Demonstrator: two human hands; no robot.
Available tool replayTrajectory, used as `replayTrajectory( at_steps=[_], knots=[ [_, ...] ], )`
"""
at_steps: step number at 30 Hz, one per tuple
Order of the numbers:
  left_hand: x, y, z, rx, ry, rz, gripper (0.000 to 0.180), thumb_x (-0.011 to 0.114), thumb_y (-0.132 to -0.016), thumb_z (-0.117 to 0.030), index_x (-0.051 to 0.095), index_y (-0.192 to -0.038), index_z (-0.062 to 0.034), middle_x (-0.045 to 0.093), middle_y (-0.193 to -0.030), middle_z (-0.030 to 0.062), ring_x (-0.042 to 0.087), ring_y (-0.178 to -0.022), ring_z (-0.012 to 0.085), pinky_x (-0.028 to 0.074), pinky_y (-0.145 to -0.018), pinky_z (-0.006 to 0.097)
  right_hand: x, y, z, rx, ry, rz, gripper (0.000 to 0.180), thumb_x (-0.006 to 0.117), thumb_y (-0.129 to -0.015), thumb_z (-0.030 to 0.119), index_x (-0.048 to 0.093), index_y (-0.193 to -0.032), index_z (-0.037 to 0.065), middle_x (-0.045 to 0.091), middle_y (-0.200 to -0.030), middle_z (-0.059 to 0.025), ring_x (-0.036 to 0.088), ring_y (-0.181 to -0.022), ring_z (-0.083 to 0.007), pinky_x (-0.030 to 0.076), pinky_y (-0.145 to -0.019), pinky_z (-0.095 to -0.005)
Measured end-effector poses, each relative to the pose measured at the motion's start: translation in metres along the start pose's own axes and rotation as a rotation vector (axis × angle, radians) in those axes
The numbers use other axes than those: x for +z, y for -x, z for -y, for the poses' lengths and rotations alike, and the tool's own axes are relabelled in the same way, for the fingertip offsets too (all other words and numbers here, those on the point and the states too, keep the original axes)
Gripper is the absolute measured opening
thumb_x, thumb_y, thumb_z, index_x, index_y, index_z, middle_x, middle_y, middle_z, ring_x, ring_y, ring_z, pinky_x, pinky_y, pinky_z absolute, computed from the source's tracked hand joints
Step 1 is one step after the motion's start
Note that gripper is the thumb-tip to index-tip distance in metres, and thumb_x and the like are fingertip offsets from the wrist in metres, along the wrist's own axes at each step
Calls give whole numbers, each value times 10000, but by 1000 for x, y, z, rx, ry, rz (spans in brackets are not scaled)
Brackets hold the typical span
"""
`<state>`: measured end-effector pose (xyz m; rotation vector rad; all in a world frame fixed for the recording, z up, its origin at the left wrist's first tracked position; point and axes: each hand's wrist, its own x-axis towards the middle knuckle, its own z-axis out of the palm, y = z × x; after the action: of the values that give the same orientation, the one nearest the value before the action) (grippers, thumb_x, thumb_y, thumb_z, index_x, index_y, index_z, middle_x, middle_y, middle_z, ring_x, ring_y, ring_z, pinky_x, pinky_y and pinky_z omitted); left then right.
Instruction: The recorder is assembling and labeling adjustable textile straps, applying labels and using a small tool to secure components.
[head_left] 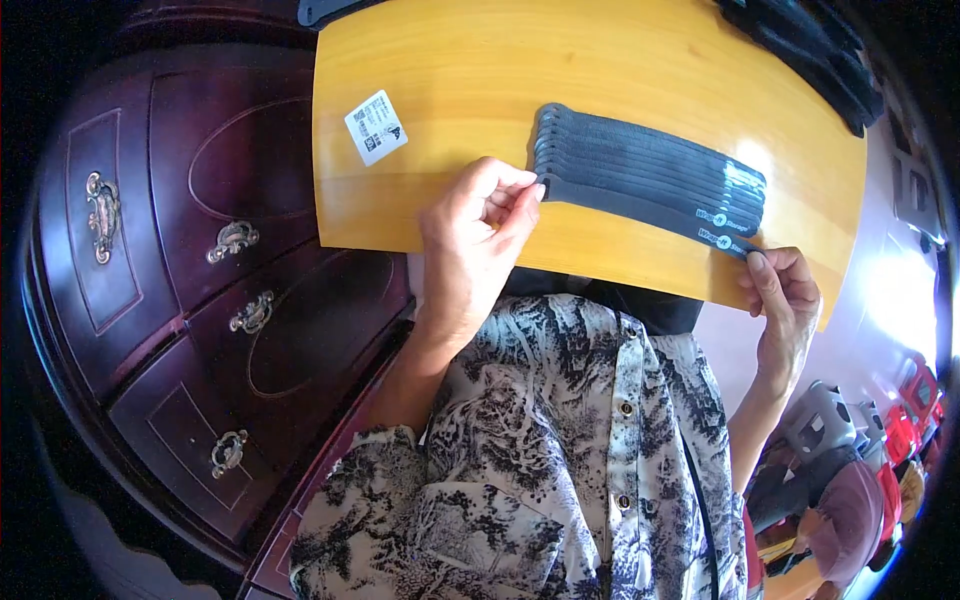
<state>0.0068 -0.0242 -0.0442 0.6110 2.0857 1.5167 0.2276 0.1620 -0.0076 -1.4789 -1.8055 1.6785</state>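
Note:
Several flat black straps (640, 155) lie overlapped in a fanned row on the yellow wooden table, rounded ends at the left and pale printing near the right ends. My left hand (472, 225) pinches the left end of the nearest strap (620, 207) between thumb and fingertips. At its other end, beside the printing, my right hand (785, 300) grips the same strap with the thumb on top. Between my hands this strap stretches along the near side of the row. Glare washes out part of the right ends.
A white printed label (376, 128) rests on the table (450, 60) at the left. Dark bundled items (810, 60) sit at the far right edge, another dark object (335, 10) at the far left corner. A dark red drawer cabinet (230, 180) stands left; caps (845, 510) pile up lower right.

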Motion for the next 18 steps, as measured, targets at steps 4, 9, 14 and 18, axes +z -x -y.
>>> replayTrajectory(
  at_steps=[4, 9, 14, 18],
  knots=[
    [2, -2, -2, 24, -27, -16, 104, 681, -816, 52, 596, -858, 9, 633, -712, 35, 543, -607, 39, 458, -547, 210, -2, -2, -3, -14, -52, -6, 162, 702, -876, 204, 613, -832, 76, 591, -665, 16, 440, -527, -28, 316, -470, -178],
    [3, -2, -5, 21, -53, -16, 123, 684, -810, 47, 570, -839, 9, 627, -705, 42, 565, -599, 62, 473, -553, 221, -1, -2, -3, -6, -49, -32, 158, 707, -874, 203, 619, -832, 78, 589, -652, 23, 442, -520, -15, 306, -448, -168],
    [2, -2, -7, -6, -65, -7, 135, 685, -804, 51, 560, -830, 9, 631, -715, 50, 583, -611, 77, 484, -558, 230, -1, -2, -3, -29, -24, -34, 154, 709, -873, 211, 624, -834, 88, 593, -659, 29, 446, -522, -8, 303, -438, -157],
    [2, -2, -7, 1, -71, 3, 136, 682, -799, 57, 558, -827, 9, 631, -719, 56, 591, -613, 89, 490, -560, 237, -1, -2, -4, -35, -27, -31, 153, 709, -872, 209, 624, -835, 87, 595, -660, 27, 448, -522, -9, 305, -437, -158]
  ],
)
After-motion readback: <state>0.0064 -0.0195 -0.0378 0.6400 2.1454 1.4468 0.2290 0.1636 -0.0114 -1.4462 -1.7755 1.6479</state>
